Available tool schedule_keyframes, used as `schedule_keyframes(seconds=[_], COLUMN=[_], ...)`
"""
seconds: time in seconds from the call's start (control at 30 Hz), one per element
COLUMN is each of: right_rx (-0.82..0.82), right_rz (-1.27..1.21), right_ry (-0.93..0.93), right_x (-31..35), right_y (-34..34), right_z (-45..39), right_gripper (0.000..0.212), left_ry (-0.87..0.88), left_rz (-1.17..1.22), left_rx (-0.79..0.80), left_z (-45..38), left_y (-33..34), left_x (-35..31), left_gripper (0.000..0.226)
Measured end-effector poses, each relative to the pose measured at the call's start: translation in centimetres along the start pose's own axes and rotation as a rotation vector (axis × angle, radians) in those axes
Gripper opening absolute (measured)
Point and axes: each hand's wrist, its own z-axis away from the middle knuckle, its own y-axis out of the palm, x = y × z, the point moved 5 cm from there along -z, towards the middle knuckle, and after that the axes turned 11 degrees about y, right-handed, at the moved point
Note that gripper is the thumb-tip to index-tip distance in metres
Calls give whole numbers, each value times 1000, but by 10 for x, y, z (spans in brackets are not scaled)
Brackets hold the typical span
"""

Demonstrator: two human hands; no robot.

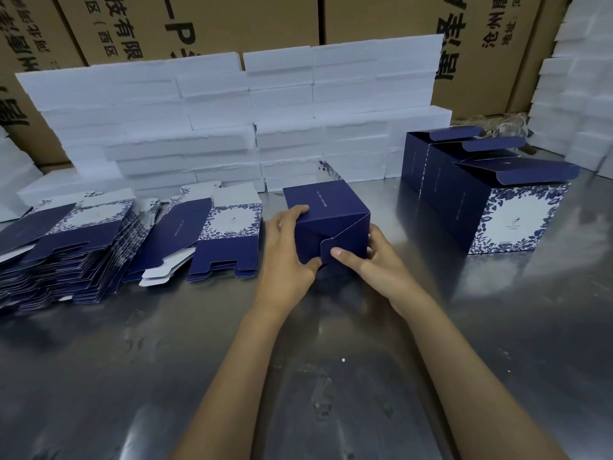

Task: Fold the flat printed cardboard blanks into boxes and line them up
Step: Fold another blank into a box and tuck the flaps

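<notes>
A dark blue box (331, 207) lies on its side at the middle of the metal table (166, 360), its folded bottom flaps facing me. My left hand (288, 254) grips its left edge, fingers over the top and thumb on the flaps. My right hand (374, 263) holds the right side with its thumb pressing the rounded flap tab. Three finished blue-and-white floral boxes (517, 220) stand in a row at the right, lids open. Flat printed blanks (79, 247) lie stacked at the left, with a smaller pile of blanks (229, 240) beside my left hand.
White foam blocks (232, 121) are stacked like a wall along the back of the table, more of them at the far right (577, 94). Brown shipping cartons (365, 21) stand behind. Bare metal tabletop stretches in front of me.
</notes>
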Motion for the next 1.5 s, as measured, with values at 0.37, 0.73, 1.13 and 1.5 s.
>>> schedule_keyframes(seconds=[0.37,0.73,1.13,1.5], right_rx=[-334,-401,-144,-138], right_rz=[52,87,-250,-434], right_ry=[-120,-134,35,111], right_x=[0,-4,12,21], right_y=[5,3,-3,-11], right_z=[-1,-2,9,8], right_gripper=[41,36,42,22], left_ry=[-56,-52,-396,-440], left_rz=[69,88,393,537], left_rx=[55,55,-125,-126], left_z=[3,4,3,4], left_y=[2,5,1,-3], left_x=[1,-1,7,6], left_gripper=[87,84,55,117])
